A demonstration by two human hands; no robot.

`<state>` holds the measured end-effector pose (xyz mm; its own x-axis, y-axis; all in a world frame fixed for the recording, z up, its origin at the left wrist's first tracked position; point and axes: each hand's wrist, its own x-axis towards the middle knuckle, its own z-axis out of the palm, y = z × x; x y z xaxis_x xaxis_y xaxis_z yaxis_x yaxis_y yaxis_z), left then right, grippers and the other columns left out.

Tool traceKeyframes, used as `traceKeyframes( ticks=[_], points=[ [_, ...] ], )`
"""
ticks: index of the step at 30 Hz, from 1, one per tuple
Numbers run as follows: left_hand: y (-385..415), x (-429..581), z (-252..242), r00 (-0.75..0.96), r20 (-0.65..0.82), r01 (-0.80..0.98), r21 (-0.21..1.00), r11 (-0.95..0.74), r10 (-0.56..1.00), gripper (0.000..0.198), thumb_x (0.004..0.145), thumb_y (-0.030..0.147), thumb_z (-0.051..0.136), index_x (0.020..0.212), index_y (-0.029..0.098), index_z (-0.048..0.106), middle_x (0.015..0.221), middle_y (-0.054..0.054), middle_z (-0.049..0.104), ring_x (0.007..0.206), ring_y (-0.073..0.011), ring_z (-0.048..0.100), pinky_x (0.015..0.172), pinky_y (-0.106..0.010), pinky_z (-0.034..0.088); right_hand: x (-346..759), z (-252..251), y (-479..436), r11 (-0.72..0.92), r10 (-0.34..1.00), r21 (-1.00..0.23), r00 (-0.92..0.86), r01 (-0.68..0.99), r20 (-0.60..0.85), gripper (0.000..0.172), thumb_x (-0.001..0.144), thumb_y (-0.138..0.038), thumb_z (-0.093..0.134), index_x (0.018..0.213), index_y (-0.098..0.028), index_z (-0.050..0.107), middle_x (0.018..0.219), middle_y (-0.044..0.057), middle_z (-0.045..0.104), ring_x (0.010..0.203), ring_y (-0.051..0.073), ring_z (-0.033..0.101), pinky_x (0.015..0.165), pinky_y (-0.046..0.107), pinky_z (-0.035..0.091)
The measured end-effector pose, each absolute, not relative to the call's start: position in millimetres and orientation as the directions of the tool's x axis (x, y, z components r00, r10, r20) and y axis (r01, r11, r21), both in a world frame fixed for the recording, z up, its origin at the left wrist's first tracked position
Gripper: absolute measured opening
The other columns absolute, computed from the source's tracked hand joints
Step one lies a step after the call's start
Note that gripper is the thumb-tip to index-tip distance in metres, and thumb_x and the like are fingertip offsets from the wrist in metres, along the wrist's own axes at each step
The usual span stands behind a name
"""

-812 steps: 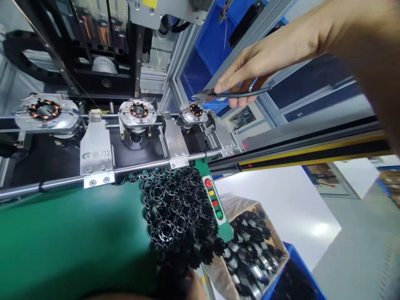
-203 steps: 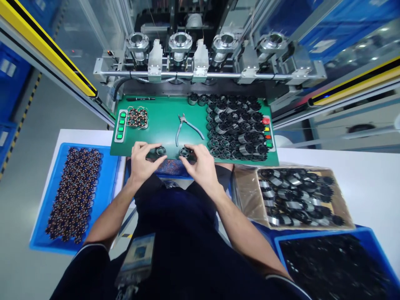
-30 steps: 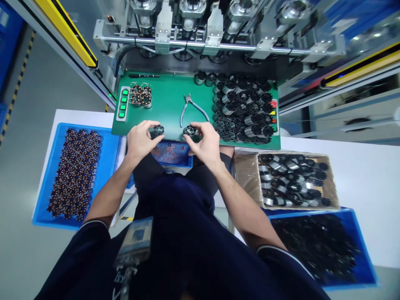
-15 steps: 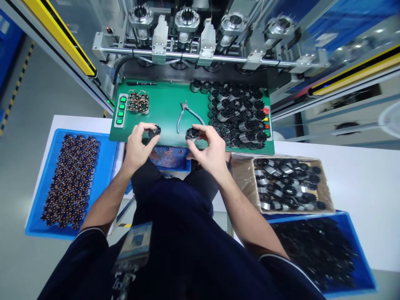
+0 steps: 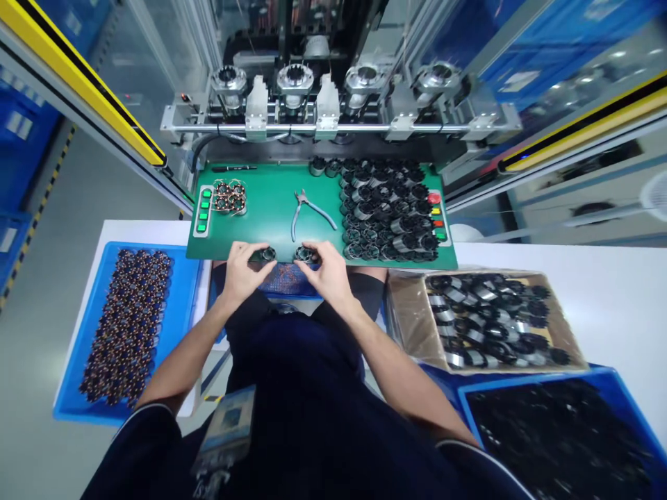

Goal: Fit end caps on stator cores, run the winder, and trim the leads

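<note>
My left hand [image 5: 242, 272] pinches a black motor stator core [image 5: 268, 254] between thumb and fingers at the front edge of the green work plate [image 5: 271, 229]. A short gap to the right, my right hand [image 5: 330, 273] grips another black stator core [image 5: 303, 254] in the same way. Behind them lie blue-handled cutting pliers [image 5: 307, 208], jaws pointing away from me. Several unwound stator cores [image 5: 380, 201] stand packed and stacked on the plate's right side. At its left, a few copper-wound stators [image 5: 230, 197] sit beside a strip of green buttons [image 5: 203, 212].
A winding machine [image 5: 333, 118] with metal spindle heads spans the back. On the left is a blue tray [image 5: 180, 312] of wound stators; on the right, a lined carton [image 5: 411, 326] of cores and a blue bin [image 5: 472, 410] of black parts. A pen [image 5: 234, 168] lies at the back.
The view has tilted up, showing more of the machine. Both hands have come closer together, bringing the two stator cores nearer each other at the plate's front edge.
</note>
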<state>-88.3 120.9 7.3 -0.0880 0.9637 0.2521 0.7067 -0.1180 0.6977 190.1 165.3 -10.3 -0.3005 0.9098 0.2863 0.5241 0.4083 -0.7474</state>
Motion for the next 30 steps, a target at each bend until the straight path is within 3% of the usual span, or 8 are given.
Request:
traceKeyframes(
  ticks=[5, 9, 12, 15, 18, 22, 28, 30],
  points=[
    [147.4, -89.9, 42.2, 0.029, 0.282, 0.683, 0.695, -0.226, 0.959, 0.035, 0.099, 0.036, 0.101, 0.133, 0.031, 0.095, 0.118, -0.01, 0.094, 0.106, -0.0357, 0.088, 0.098, -0.055, 0.077, 224.8, 54.3, 192.8, 0.539, 0.837, -0.689, -0.401, 0.485, 0.373, 0.034, 0.113, -0.044, 0.089, 0.144, -0.03, 0.086, 0.117, 0.009, 0.087, 0.098, 0.032, 0.082, 0.092, 0.051, 0.074],
    [204.2, -81.3, 110.9, 0.132, 0.357, 0.637, 0.684, -0.355, 0.925, 0.037, 0.104, 0.043, 0.096, 0.139, 0.033, 0.091, 0.131, -0.008, 0.096, 0.113, -0.0333, 0.092, 0.109, -0.053, 0.078, 283.6, 129.6, 272.6, 0.609, 0.792, -0.584, -0.381, 0.536, 0.476, 0.04, 0.103, -0.035, 0.092, 0.143, -0.029, 0.09, 0.127, 0.01, 0.091, 0.1, 0.032, 0.082, 0.098, 0.053, 0.072],
    [270.9, -59.6, 165.3, 0.25, 0.421, 0.582, 0.654, -0.483, 0.872, 0.039, 0.102, 0.04, 0.098, 0.138, 0.028, 0.088, 0.134, -0.008, 0.095, 0.117, -0.0325, 0.093, 0.115, -0.051, 0.077, 328.7, 177.6, 363.0, 0.644, 0.746, -0.388, -0.431, 0.659, 0.507, 0.052, 0.088, -0.025, 0.1, 0.139, -0.024, 0.093, 0.122, 0.009, 0.093, 0.091, 0.028, 0.081, 0.095, 0.051, 0.071],
    [358.2, -28.6, 201.9, 0.36, 0.465, 0.63, 0.518, -0.578, 0.809, 0.043, 0.095, 0.03, 0.1, 0.135, 0.022, 0.086, 0.132, -0.011, 0.094, 0.114, -0.0335, 0.09, 0.115, -0.052, 0.074, 363.8, 204.6, 458.5, 0.613, 0.753, -0.314, -0.415, 0.725, 0.511, 0.045, 0.087, -0.022, 0.108, 0.129, -0.015, 0.095, 0.118, 0.013, 0.094, 0.094, 0.026, 0.08, 0.102, 0.051, 0.067],
    [450.9, 5.0, 213.0, 0.4, 0.464, 0.717, 0.379, -0.585, 0.791, 0.057, 0.088, 0.017, 0.099, 0.143, 0.021, 0.085, 0.131, -0.011, 0.093, 0.119, -0.0372, 0.088, 0.121, -0.056, 0.07, 385.6, 206.8, 539.5, 0.561, 0.779, -0.257, -0.396, 0.787, 0.487, 0.04, 0.099, -0.039, 0.109, 0.117, -0.008, 0.093, 0.122, 0.017, 0.095, 0.107, 0.024, 0.083, 0.108, 0.047, 0.062],
    [542.2, 39.6, 200.0, 0.319, 0.388, 0.776, 0.417, -0.473, 0.865, 0.062, 0.082, 0.011, 0.103, 0.141, 0.016, 0.085, 0.129, -0.014, 0.092, 0.113, -0.0364, 0.088, 0.119, -0.056, 0.07, 396.1, 185.7, 607.7, 0.432, 0.856, -0.227, -0.318, 0.873, 0.408, 0.048, 0.112, -0.055, 0.098, 0.101, -0.01, 0.087, 0.117, 0.015, 0.095, 0.101, 0.016, 0.082, 0.098, 0.037, 0.061],
    [588.1, 48.6, 176.1, 0.331, 0.298, 0.785, 0.439, -0.437, 0.895, 0.049, 0.077, 0.013, 0.106, 0.123, 0.015, 0.089, 0.112, -0.011, 0.088, 0.11, -0.0359, 0.085, 0.119, -0.056, 0.071, 403.8, 164.6, 647.5, 0.432, 0.868, -0.162, -0.359, 0.887, 0.343, 0.051, 0.07, -0.038, 0.131, 0.087, -0.02, 0.087, 0.094, 0.005, 0.092, 0.081, 0.021, 0.082, 0.084, 0.039, 0.067],
    [595.6, 45.5, 172.4, 0.37, 0.294, 0.781, 0.416, -0.466, 0.881, 0.05, 0.075, 0.015, 0.107, 0.123, 0.016, 0.091, 0.112, -0.011, 0.087, 0.113, -0.0374, 0.084, 0.122, -0.057, 0.07, 409.1, 167.4, 655.1, 0.473, 0.857, -0.14, -0.417, 0.87, 0.305, 0.051, 0.072, -0.045, 0.128, 0.085, -0.018, 0.087, 0.093, 0.005, 0.092, 0.083, 0.019, 0.084, 0.084, 0.038, 0.066]
  ],
)
